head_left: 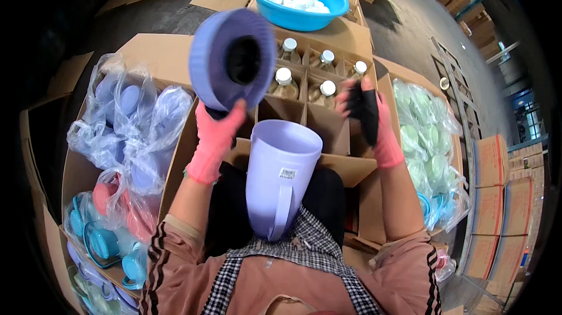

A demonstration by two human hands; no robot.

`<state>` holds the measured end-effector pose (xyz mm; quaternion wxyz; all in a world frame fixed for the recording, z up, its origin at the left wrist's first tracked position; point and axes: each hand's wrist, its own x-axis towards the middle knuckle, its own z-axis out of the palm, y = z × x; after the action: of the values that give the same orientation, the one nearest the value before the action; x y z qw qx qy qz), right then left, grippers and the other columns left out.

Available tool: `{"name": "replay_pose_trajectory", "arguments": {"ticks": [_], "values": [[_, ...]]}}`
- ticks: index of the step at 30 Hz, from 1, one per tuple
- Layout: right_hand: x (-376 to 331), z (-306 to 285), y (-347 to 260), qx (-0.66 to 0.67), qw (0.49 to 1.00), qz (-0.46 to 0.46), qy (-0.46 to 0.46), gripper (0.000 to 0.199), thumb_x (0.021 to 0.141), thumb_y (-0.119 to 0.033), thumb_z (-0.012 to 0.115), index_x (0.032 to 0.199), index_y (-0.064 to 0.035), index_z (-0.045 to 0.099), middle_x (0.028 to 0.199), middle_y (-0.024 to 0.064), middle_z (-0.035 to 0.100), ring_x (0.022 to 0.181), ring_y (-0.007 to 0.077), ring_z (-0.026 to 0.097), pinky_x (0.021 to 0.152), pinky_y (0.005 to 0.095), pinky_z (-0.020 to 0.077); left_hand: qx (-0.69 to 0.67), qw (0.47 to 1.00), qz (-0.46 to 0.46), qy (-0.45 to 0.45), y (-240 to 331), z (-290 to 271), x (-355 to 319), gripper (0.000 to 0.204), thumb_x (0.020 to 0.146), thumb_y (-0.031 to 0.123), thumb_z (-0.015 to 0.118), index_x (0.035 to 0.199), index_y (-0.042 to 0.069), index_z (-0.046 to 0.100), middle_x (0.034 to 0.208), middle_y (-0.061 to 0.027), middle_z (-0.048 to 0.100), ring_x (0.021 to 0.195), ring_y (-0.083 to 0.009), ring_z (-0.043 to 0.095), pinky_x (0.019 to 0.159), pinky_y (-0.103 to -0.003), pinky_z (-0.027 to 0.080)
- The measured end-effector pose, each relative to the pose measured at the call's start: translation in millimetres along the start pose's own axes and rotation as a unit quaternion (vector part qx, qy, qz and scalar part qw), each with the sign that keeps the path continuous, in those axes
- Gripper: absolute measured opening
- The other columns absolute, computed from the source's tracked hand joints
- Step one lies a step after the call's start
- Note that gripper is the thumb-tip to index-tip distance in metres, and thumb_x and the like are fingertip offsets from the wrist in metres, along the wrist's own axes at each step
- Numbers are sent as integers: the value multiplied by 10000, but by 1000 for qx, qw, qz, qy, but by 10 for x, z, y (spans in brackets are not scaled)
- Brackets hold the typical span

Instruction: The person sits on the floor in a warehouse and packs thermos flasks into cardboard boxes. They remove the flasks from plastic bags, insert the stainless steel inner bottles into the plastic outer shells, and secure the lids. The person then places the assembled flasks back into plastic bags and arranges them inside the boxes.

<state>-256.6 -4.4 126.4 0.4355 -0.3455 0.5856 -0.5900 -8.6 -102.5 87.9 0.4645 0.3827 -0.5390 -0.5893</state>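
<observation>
A ribbed, round lilac plastic lid (233,60) is pinched by the pink-gloved left hand (215,139), raised above the smooth lilac jug (280,177) held near the lap; the right hand (370,119) grip is spread, empty, over the divided cardboard box (328,128).

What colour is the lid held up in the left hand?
Lavender purple, matching the jug below. The lid, held in the left hand, shows best in the head view.

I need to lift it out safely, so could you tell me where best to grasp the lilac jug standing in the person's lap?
Probably by the handle of the lilac jug, coming from the person's side: it stands upright and the handle faces them, unobstructed.
</observation>
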Motion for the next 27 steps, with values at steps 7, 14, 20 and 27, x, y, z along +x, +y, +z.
{"name": "replay_pose_trajectory", "arguments": {"ticks": [7, 14, 20, 27], "values": [[1163, -875, 1151, -678, 729, 12, 91, 510, 774, -473, 528, 1020, -27, 547, 834, 191, 594, 866, 309, 579, 775, 387, 450, -456, 870, -166, 80, -1309, 123, 347, 302, 757, 43, 606, 1042, 12, 508, 933, -36, 551, 871, -149, 532, 779, -301, 431], [1801, -728, 1604, -695, 714, 86, -2, 706, 664, -467, 656, 1155, -28, 401, 1037, 204, 541, 978, 315, 536, 844, 374, 435, -425, 882, -201, 43, -1200, 263, 438, 225, 774, 67, 571, 991, 35, 523, 893, -18, 544, 887, -143, 517, 818, -297, 409], [1713, -680, 1608, -664, 745, 55, -2, 691, 612, -363, 727, 1126, -18, 420, 1052, 188, 547, 1006, 308, 523, 845, 369, 434, -523, 816, -243, 33, -1400, 145, 505, 115, 770, 60, 469, 878, 48, 507, 912, -49, 514, 917, -189, 502, 822, -361, 419], [1401, -599, 587, -615, 788, 17, 22, 578, 606, -343, 714, 1044, -14, 531, 989, 179, 586, 955, 308, 551, 820, 364, 441, -545, 815, -193, 27, -1723, 10, 611, 233, 796, 105, 375, 975, 18, 496, 1036, -120, 523, 1040, -273, 478, 929, -449, 372]]}}
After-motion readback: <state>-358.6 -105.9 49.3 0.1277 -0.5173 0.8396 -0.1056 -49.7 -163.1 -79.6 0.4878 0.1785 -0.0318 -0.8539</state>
